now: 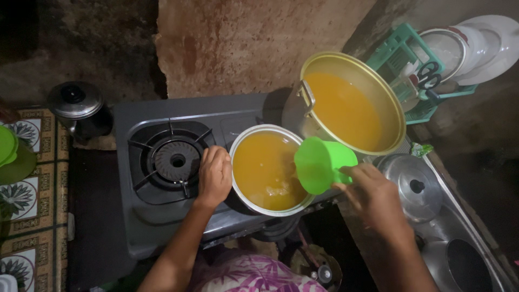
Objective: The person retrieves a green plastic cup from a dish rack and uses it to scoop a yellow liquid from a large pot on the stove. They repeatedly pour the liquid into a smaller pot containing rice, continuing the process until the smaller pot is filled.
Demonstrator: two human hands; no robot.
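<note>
My right hand (372, 196) grips the handle of a green plastic scoop cup (320, 163), held tilted over the right rim of a small steel pot (241, 145) filled with orange-yellow liquid. My left hand (214, 176) rests against the left side of that pot, fingers curled on its rim. The pot sits on the right side of a grey two-burner gas stove (140, 227). A large pot (389, 108) of the same orange liquid stands behind and to the right, touching the stove's edge.
The stove's left burner (177, 160) is bare. A lidded dark kettle (78, 105) stands at far left on a patterned tile counter. A steel lid (413, 184) and a sink lie at right. A green dish rack (411, 54) holds plates and scissors.
</note>
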